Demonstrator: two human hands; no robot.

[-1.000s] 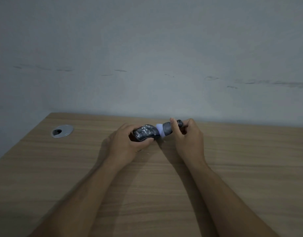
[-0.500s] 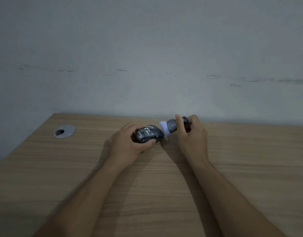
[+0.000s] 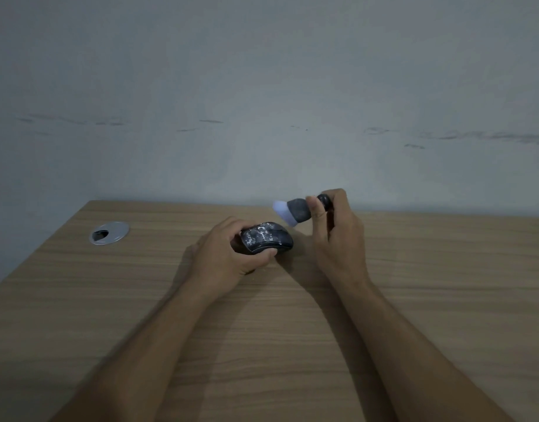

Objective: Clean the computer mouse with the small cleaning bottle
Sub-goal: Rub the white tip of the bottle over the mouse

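A dark computer mouse (image 3: pixel 266 238) with whitish smears on its top rests on the wooden desk (image 3: pixel 292 330). My left hand (image 3: pixel 228 257) grips it from the left side, thumb under its near edge. My right hand (image 3: pixel 338 233) holds the small cleaning bottle (image 3: pixel 298 210), a dark grey body with a pale lilac-white tip. The bottle lies almost level, tip pointing left, raised just above and to the right of the mouse. A small gap separates the tip from the mouse.
A round metal cable grommet (image 3: pixel 109 233) is set into the desk at the back left. A plain grey wall (image 3: pixel 262 102) rises right behind the desk's far edge. The desk's left edge slants toward me.
The bottle tip was against the right end of the mouse; my right hand has lifted it up and to the right, off the mouse. My left hand keeps its hold.
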